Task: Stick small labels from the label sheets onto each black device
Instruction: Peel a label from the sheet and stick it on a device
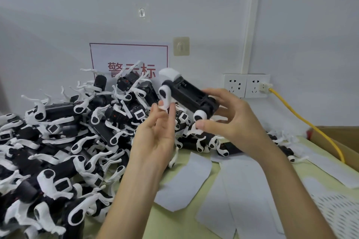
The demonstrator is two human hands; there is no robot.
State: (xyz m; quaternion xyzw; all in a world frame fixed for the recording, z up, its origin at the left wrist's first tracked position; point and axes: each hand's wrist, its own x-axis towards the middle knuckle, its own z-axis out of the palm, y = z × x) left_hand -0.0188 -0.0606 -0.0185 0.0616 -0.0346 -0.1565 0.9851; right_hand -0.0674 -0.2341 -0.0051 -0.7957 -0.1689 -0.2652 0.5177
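Up above the desk (pixel 174 227), our right hand (pixel 231 120) grips a black device (pixel 190 95), fingers and thumb curled round its near end. It is an oblong black body with rounded white legs at its corners, tilted with its underside toward us. Our left hand (pixel 155 134) is open, straight fingertips touching one white leg. Label sheets (pixel 184 182) lie on the desk below.

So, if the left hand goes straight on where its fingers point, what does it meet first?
Probably the white leg of the black device held in the right hand; the left hand points up at it from just below, though depth is unclear.
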